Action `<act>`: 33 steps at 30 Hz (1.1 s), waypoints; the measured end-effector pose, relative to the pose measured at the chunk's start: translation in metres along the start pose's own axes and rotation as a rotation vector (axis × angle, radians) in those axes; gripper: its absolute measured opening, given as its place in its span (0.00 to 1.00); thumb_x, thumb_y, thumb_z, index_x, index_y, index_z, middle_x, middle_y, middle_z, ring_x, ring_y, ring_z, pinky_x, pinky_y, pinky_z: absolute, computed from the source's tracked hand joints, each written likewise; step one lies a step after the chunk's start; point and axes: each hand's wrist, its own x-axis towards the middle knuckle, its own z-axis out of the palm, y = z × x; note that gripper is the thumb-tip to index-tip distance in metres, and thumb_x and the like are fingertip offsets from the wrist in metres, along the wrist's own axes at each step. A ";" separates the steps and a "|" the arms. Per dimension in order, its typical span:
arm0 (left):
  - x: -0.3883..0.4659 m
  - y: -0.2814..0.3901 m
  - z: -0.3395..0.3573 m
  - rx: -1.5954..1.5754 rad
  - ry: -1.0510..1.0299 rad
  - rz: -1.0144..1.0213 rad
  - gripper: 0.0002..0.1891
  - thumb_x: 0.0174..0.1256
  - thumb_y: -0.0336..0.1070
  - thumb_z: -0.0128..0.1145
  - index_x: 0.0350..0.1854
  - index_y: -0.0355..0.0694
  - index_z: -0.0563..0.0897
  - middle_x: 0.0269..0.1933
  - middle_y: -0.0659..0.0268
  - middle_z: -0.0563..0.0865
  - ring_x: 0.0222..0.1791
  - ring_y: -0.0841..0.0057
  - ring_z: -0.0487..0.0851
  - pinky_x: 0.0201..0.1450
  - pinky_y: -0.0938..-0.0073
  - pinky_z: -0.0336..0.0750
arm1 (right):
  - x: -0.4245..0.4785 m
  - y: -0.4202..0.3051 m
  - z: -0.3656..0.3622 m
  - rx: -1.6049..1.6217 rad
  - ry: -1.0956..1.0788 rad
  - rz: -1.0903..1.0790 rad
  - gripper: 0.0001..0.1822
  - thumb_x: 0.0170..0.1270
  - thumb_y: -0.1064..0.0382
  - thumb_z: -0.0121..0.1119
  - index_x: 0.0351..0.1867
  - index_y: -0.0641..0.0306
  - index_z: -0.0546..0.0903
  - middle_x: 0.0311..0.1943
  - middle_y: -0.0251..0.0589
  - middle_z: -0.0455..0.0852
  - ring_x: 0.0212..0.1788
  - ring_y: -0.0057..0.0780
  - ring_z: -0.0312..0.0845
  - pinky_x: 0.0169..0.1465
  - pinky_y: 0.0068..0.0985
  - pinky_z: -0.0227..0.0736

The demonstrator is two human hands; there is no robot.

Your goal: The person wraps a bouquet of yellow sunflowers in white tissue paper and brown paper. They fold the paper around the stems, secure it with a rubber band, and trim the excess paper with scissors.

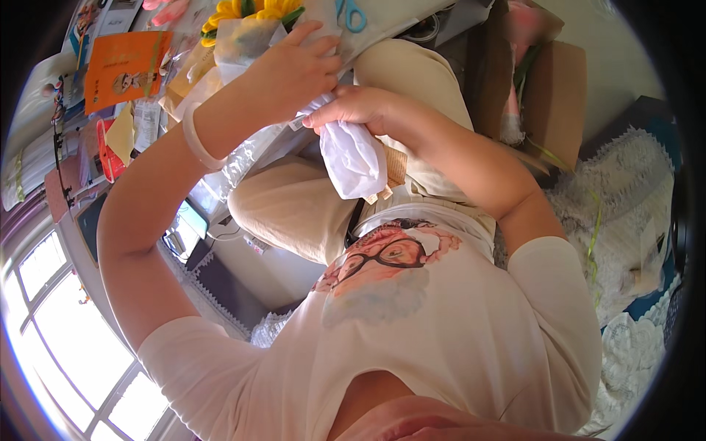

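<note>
A bouquet of yellow fabric-like flowers (229, 16) lies at the top, in translucent whitish wrapping (240, 44). My left hand (309, 69), with a pale bangle on its wrist, curls over the wrapping beside the flowers; its thumb is hidden. Just below it, my right hand (350, 107) grips the gathered neck of the white wrapping sheet (353, 160), thumb on top. The sheet's loose end puffs out towards my shirt. Brown printed paper (395, 165) shows behind this end, above my lap.
Light blue scissors (353, 15) lie on the table beyond my hands. An orange printed packet (127, 69), papers and clear plastic film (240, 165) crowd the left. On the right stands an open cardboard box (554, 105) with a pink wrapped flower (515, 55), near lace-edged cloth (618, 204).
</note>
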 end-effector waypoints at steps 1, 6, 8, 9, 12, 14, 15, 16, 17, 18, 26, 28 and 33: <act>0.001 -0.001 -0.002 -0.016 -0.019 -0.007 0.21 0.32 0.41 0.70 0.37 0.51 0.84 0.50 0.73 0.78 0.64 0.70 0.64 0.71 0.57 0.47 | -0.001 -0.003 0.000 0.013 -0.014 0.011 0.16 0.49 0.60 0.68 0.35 0.66 0.78 0.24 0.36 0.81 0.25 0.23 0.77 0.27 0.22 0.71; 0.003 0.006 -0.011 -0.047 -0.025 -0.071 0.21 0.31 0.41 0.70 0.36 0.51 0.85 0.50 0.73 0.78 0.64 0.69 0.65 0.70 0.57 0.48 | -0.002 -0.005 -0.010 -0.017 -0.091 0.110 0.11 0.53 0.61 0.65 0.34 0.62 0.78 0.23 0.32 0.79 0.24 0.19 0.75 0.26 0.19 0.68; 0.003 0.007 -0.004 -0.062 0.065 -0.083 0.21 0.30 0.42 0.70 0.36 0.51 0.86 0.50 0.73 0.78 0.63 0.68 0.65 0.69 0.58 0.49 | -0.023 -0.019 0.000 -0.021 -0.028 0.087 0.09 0.53 0.61 0.64 0.32 0.61 0.77 0.23 0.32 0.79 0.24 0.18 0.75 0.26 0.18 0.68; 0.004 0.007 0.000 -0.068 0.113 -0.089 0.22 0.30 0.42 0.70 0.36 0.51 0.86 0.50 0.73 0.78 0.63 0.68 0.65 0.69 0.58 0.50 | -0.032 -0.026 0.003 -0.025 0.005 0.074 0.09 0.54 0.61 0.63 0.32 0.61 0.77 0.23 0.31 0.79 0.24 0.18 0.75 0.27 0.18 0.68; 0.010 0.000 0.007 -0.110 0.133 -0.068 0.21 0.29 0.43 0.70 0.34 0.50 0.87 0.49 0.72 0.79 0.62 0.67 0.66 0.67 0.59 0.52 | -0.020 -0.018 -0.014 0.019 -0.026 0.123 0.10 0.53 0.63 0.64 0.32 0.62 0.76 0.23 0.34 0.79 0.24 0.20 0.75 0.28 0.20 0.72; 0.010 -0.001 0.008 -0.142 0.154 -0.068 0.20 0.28 0.43 0.70 0.33 0.50 0.87 0.48 0.72 0.79 0.62 0.67 0.66 0.66 0.60 0.53 | -0.010 -0.016 -0.024 0.014 -0.063 0.145 0.11 0.53 0.63 0.64 0.34 0.64 0.76 0.23 0.35 0.79 0.24 0.22 0.76 0.29 0.21 0.73; 0.010 -0.001 0.008 -0.161 0.165 -0.067 0.20 0.28 0.43 0.70 0.33 0.50 0.87 0.47 0.72 0.79 0.61 0.67 0.66 0.66 0.60 0.53 | -0.008 -0.017 -0.027 -0.009 -0.078 0.152 0.12 0.53 0.63 0.65 0.34 0.64 0.76 0.24 0.36 0.79 0.25 0.22 0.76 0.29 0.22 0.73; 0.011 -0.003 0.009 -0.143 0.156 -0.070 0.20 0.28 0.43 0.70 0.33 0.50 0.87 0.47 0.72 0.79 0.61 0.67 0.66 0.65 0.60 0.53 | -0.007 -0.019 -0.029 -0.030 -0.092 0.159 0.12 0.53 0.63 0.65 0.35 0.65 0.75 0.24 0.37 0.80 0.25 0.23 0.76 0.29 0.22 0.73; 0.012 -0.004 0.009 -0.124 0.147 -0.072 0.20 0.28 0.43 0.69 0.32 0.50 0.87 0.47 0.72 0.79 0.61 0.67 0.66 0.65 0.60 0.54 | -0.005 -0.022 -0.029 -0.087 -0.070 0.144 0.13 0.52 0.63 0.65 0.36 0.65 0.75 0.25 0.37 0.80 0.26 0.25 0.77 0.30 0.23 0.74; 0.014 -0.006 0.011 -0.108 0.144 -0.072 0.20 0.28 0.43 0.69 0.32 0.49 0.87 0.47 0.72 0.78 0.61 0.67 0.66 0.65 0.61 0.54 | -0.006 -0.024 -0.030 -0.146 -0.041 0.131 0.14 0.52 0.62 0.66 0.36 0.66 0.76 0.25 0.37 0.80 0.27 0.27 0.78 0.30 0.25 0.74; 0.025 -0.019 0.035 -0.047 0.217 -0.165 0.19 0.30 0.43 0.68 0.32 0.46 0.86 0.49 0.70 0.76 0.58 0.67 0.67 0.62 0.61 0.56 | -0.051 -0.061 0.022 -1.707 0.604 -0.361 0.24 0.50 0.46 0.65 0.29 0.71 0.78 0.28 0.52 0.83 0.33 0.47 0.80 0.38 0.37 0.75; 0.025 -0.017 0.027 -0.091 0.205 -0.183 0.20 0.29 0.43 0.69 0.31 0.44 0.85 0.49 0.69 0.76 0.58 0.66 0.66 0.62 0.60 0.56 | -0.048 -0.054 0.041 -1.794 0.660 -0.307 0.23 0.51 0.47 0.64 0.30 0.70 0.79 0.28 0.50 0.83 0.33 0.47 0.80 0.38 0.39 0.75; 0.020 -0.023 0.013 -0.126 0.168 -0.181 0.19 0.28 0.42 0.69 0.29 0.42 0.85 0.49 0.67 0.75 0.59 0.65 0.65 0.62 0.59 0.56 | -0.018 -0.036 0.021 -1.703 0.786 -0.267 0.20 0.55 0.49 0.62 0.33 0.67 0.80 0.29 0.50 0.84 0.34 0.47 0.80 0.39 0.39 0.75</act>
